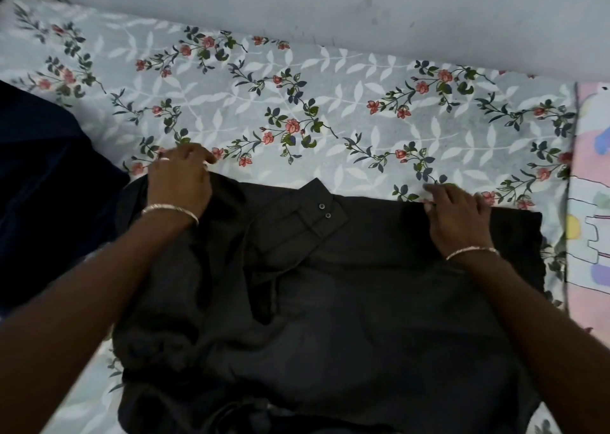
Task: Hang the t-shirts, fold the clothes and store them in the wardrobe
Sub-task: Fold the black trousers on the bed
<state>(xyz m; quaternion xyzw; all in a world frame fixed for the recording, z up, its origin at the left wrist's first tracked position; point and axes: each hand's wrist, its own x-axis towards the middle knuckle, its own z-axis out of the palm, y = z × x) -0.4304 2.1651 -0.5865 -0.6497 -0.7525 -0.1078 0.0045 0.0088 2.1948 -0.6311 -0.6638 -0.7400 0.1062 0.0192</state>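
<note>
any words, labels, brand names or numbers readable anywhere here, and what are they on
None can be read.
Black button-cuffed fabric shirt: no label or print shows; its folded cuff bears only two plain buttons.
Grey floral cotton bedsheet: flowers and leaves only.
Pink cartoon-print cloth at the right edge: drawn shapes, no letters.

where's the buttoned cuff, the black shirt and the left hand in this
buttoned cuff point(297, 225): head view, on the middle of the cuff, left of its two buttons.
black shirt point(379, 301): head view, on the flat body panel.
left hand point(180, 179): head view, on the back of the hand.
</note>
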